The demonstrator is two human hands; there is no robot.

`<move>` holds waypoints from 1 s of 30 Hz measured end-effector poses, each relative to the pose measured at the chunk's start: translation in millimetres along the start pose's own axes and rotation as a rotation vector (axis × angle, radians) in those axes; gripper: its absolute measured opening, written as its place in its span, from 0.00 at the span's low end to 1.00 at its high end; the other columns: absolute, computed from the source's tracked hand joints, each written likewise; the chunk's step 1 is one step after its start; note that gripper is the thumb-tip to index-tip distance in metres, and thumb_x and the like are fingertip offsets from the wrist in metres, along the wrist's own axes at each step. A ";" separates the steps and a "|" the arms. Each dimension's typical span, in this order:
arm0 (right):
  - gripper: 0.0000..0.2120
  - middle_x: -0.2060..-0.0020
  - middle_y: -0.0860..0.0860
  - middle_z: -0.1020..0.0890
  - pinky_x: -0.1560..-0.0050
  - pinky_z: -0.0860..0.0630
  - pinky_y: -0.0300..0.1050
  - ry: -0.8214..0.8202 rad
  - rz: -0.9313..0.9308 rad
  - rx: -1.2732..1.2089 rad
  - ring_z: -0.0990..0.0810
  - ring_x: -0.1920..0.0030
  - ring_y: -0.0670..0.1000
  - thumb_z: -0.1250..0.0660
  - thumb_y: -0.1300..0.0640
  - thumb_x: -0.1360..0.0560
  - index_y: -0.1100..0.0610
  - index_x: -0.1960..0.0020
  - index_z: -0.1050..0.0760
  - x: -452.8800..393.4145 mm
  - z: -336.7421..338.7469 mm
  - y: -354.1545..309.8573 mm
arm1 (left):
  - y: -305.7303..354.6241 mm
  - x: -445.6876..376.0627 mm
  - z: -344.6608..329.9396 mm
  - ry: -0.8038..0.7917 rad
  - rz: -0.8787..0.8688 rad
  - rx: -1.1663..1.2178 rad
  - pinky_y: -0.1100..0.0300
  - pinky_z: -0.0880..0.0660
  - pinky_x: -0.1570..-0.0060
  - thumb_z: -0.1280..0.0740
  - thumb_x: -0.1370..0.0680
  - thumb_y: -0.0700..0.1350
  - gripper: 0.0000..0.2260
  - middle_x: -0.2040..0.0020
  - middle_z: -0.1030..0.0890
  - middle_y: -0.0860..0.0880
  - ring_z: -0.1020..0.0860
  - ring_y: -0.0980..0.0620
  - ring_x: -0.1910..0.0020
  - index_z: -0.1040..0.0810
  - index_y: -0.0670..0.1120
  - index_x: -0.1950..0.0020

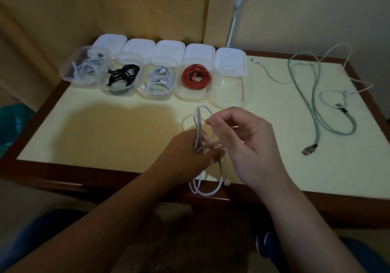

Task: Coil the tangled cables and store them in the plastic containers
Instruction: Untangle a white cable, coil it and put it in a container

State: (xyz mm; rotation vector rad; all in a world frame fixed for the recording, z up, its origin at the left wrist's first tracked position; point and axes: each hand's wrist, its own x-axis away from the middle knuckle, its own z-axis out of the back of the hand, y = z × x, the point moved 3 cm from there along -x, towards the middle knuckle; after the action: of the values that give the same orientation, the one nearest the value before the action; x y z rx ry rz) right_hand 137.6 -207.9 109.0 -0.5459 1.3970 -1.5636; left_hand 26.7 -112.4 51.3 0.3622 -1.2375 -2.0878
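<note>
My left hand [185, 152] grips a bundle of white cable [198, 129] loops near the table's front edge; more loops hang below the hand over the edge. My right hand [249, 146] is just to the right, fingers curled, pinching a strand of the same cable. A row of clear plastic containers stands at the back: one holds a white cable [88, 67], one a black cable [123, 75], one another white cable [161, 78], one a red coil [196, 77]. The rightmost container [229, 92] holds nothing.
White lids [231, 61] lean behind each container. A loose pale green cable [316, 103] and a thin white cable [341, 95] lie tangled on the right side of the cream tabletop [105, 135], which has a dark wooden rim.
</note>
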 end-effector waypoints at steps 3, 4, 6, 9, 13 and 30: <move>0.16 0.62 0.53 0.16 0.55 0.20 0.48 -0.051 -0.085 -0.079 0.16 0.58 0.55 0.31 0.41 0.23 0.54 0.54 0.16 -0.4 -1.2 15.4 | -6.3 -4.5 5.1 0.030 0.023 -0.011 0.52 0.18 0.53 0.28 0.35 0.67 0.27 0.54 0.15 0.54 0.16 0.59 0.56 0.20 0.53 0.43; 0.17 0.62 0.54 0.16 0.54 0.19 0.54 -0.065 -0.095 -0.089 0.16 0.57 0.58 0.29 0.40 0.25 0.54 0.54 0.16 -1.4 -2.7 18.0 | -6.6 -3.8 7.8 0.037 0.038 -0.003 0.53 0.18 0.52 0.28 0.38 0.67 0.31 0.53 0.15 0.54 0.17 0.59 0.54 0.22 0.53 0.40; 0.15 0.63 0.52 0.18 0.49 0.18 0.58 -0.074 -0.087 -0.059 0.15 0.55 0.58 0.24 0.41 0.28 0.53 0.54 0.16 -1.6 -8.3 18.5 | -6.7 -2.7 10.0 0.014 0.069 -0.013 0.56 0.17 0.53 0.27 0.40 0.64 0.33 0.52 0.16 0.54 0.17 0.58 0.55 0.25 0.54 0.38; 0.04 0.60 0.52 0.15 0.50 0.18 0.50 -0.071 -0.066 -0.008 0.14 0.55 0.51 0.22 0.54 0.25 0.53 0.54 0.14 -3.2 -13.1 19.2 | 0.7 -4.1 12.5 -0.015 -0.017 -0.188 0.64 0.24 0.62 0.20 0.38 0.56 0.33 0.55 0.20 0.57 0.20 0.62 0.59 0.30 0.54 0.38; 0.12 0.62 0.53 0.14 0.50 0.20 0.45 -0.025 -0.139 -0.104 0.16 0.59 0.47 0.32 0.55 0.17 0.59 0.57 0.19 -13.0 -1.2 20.5 | 10.6 -4.1 20.0 -0.022 -0.075 0.030 0.62 0.34 0.66 0.17 0.42 0.63 0.41 0.68 0.28 0.57 0.32 0.59 0.70 0.32 0.57 0.34; 0.13 0.41 0.53 0.18 0.29 0.28 0.57 -0.045 0.044 0.031 0.21 0.34 0.52 0.45 0.56 0.13 0.53 0.47 0.22 -3.1 30.2 26.9 | 30.2 -0.8 18.3 -0.773 0.088 0.943 0.61 0.50 0.75 0.41 0.22 0.58 0.19 0.72 0.46 0.50 0.48 0.54 0.75 0.33 0.44 0.64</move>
State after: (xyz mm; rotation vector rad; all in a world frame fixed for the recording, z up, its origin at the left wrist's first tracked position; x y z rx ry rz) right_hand 173.0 -218.5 92.3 -0.5257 1.3405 -1.5261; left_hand 29.7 -109.4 86.4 -0.1410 -2.6136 -1.4471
